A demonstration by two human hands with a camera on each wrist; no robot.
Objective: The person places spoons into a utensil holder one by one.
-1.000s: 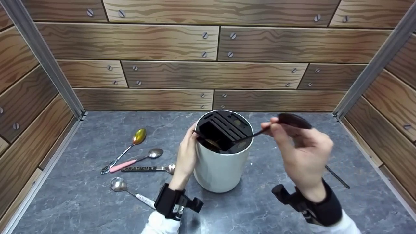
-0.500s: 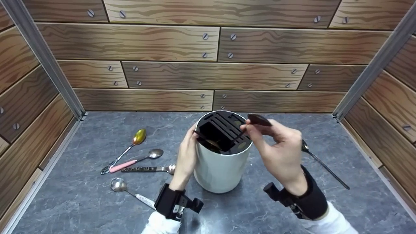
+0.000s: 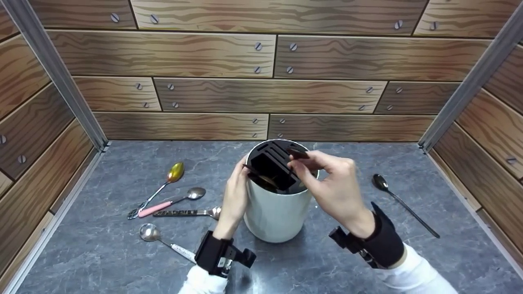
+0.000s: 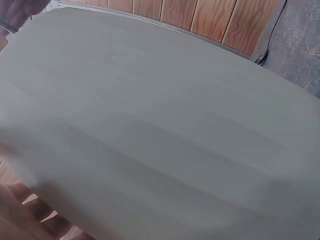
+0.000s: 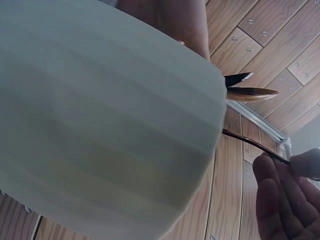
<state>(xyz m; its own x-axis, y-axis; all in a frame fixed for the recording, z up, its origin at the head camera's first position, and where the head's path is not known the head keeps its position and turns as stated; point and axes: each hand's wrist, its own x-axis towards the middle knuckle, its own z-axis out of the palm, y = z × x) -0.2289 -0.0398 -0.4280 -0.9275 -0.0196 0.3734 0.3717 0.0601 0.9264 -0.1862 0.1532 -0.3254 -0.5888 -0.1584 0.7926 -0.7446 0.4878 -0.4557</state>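
Right grip (image 3: 333, 179) pinches a dark spoon (image 3: 299, 154) near its bowl, handle angled down at the top of the white holder (image 3: 274, 218); left grip (image 3: 235, 194), fingers extended, rests against the holder's side. Inserting seems the step in hand; next probably calls for aligning the handle, lowering it, then releasing

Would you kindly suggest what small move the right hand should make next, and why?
Probably lower the dark utensil further into the white holder: the right hand pinches its stem, which seems partly inside, while the left hand holds the holder's side.
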